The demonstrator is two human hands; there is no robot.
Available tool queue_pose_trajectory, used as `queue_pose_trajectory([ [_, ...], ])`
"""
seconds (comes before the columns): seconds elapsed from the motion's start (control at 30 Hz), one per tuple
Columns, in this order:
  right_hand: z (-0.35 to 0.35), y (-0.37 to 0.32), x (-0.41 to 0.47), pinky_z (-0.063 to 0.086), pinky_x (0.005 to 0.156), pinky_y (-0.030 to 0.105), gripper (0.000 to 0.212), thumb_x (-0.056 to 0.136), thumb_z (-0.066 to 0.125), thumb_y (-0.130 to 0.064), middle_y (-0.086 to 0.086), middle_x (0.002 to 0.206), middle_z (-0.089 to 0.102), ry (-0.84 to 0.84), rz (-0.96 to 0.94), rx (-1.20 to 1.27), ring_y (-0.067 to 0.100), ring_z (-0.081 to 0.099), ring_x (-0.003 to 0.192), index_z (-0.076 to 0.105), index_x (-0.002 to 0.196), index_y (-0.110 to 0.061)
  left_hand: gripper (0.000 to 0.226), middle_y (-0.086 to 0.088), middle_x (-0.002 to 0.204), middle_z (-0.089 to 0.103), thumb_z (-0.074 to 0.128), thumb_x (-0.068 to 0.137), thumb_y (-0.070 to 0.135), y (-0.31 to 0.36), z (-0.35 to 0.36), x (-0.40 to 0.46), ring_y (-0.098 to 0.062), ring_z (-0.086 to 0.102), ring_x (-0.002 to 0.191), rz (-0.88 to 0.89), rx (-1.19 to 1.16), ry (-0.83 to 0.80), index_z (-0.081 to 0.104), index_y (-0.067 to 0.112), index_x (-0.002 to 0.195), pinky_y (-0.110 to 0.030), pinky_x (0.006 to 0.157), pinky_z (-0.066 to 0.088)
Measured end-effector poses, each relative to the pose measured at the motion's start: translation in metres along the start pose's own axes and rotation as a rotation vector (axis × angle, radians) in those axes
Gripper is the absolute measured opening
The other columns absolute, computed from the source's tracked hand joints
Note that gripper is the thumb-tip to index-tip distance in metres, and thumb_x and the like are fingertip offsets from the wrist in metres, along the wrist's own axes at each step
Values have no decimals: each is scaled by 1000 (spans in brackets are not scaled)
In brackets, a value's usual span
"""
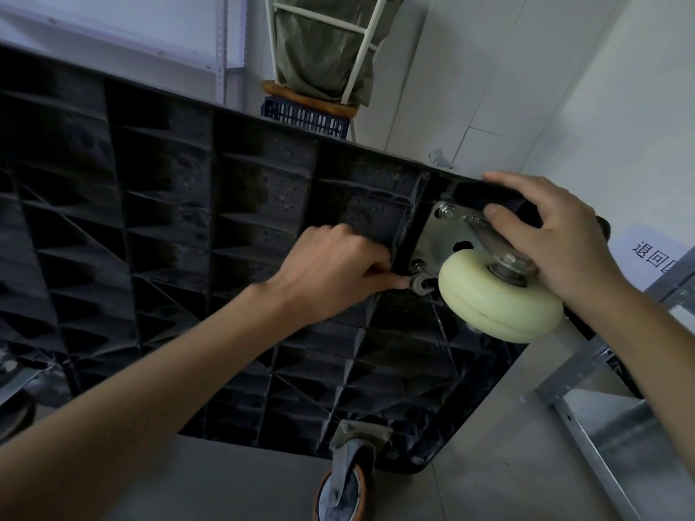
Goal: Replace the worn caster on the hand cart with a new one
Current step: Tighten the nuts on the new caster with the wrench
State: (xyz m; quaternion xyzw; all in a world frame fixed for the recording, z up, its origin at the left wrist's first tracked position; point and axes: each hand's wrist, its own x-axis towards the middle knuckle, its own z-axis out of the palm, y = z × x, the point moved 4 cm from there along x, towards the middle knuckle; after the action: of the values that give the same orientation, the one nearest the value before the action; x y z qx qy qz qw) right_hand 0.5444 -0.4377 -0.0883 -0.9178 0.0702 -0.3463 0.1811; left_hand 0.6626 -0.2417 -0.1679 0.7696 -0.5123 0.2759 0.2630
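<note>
The hand cart's black ribbed underside (158, 227) stands tipped up in front of me. A caster with a cream-white wheel (500, 295) and a silver mounting plate (438, 235) sits at the cart's upper right corner. My right hand (556, 238) grips the cart's corner edge, thumb on the plate and palm against the caster's fork. My left hand (338, 272) pinches a small metal tool or fastener (419, 282) at the plate's lower bolt. A second caster with an orange-brown wheel (344, 486) is mounted at the cart's lower corner.
A white wire rack holding a green bag (327, 50) stands behind the cart on a blue basket (304, 120). Metal shelving (616, 426) is at the lower right. A paper sign (654, 253) lies at the right. Grey tiled floor lies below.
</note>
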Motion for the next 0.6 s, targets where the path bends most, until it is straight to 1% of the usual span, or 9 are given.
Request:
queue_pose_trajectory([
  [0.1,0,-1,0,41,110,50,40,92,57,-44,-18,119,64,3,-1,8,13,57,120,62,131,-41,44,8,54,60,59,90,62,0,18,-29,-10,57,50,-213,-179,93,69,24,70,-31,50,47],
  [0.17,0,0,1,41,110,49,38,94,59,-41,-18,119,64,2,-6,12,12,57,119,62,132,-41,43,11,53,61,57,90,63,0,31,-44,-4,58,48,-361,-321,132,70,28,71,-34,51,52],
  [0.2,0,1,1,41,110,48,37,95,61,-39,-18,120,64,3,-6,13,12,57,120,62,132,-41,41,13,53,62,57,90,64,1,37,-50,-3,59,48,-402,-369,135,71,29,72,-34,52,53],
  [0.27,0,2,1,41,110,47,36,97,63,-34,-18,120,63,0,-3,13,11,56,120,62,132,-40,37,14,52,62,60,90,59,7,45,-55,-2,60,48,-441,-443,146,73,29,75,-34,51,54],
  [0.33,0,2,1,41,110,48,37,95,61,-40,-22,118,62,0,-3,11,11,56,121,62,132,-42,34,13,51,62,65,91,53,10,51,-54,-2,61,46,-465,-505,159,73,25,73,-33,51,54],
  [0.43,1,1,1,40,112,48,40,91,57,-45,-31,116,59,-1,-6,10,9,55,122,62,132,-43,37,12,51,63,65,91,53,10,58,-50,-3,61,45,-497,-527,156,73,23,72,-33,52,54],
  [0.6,1,2,1,40,112,48,40,92,58,-44,-24,122,62,9,-16,18,9,56,123,62,132,-42,45,8,52,63,61,92,59,11,66,-48,-5,61,44,-516,-519,194,68,21,68,-35,51,54],
])
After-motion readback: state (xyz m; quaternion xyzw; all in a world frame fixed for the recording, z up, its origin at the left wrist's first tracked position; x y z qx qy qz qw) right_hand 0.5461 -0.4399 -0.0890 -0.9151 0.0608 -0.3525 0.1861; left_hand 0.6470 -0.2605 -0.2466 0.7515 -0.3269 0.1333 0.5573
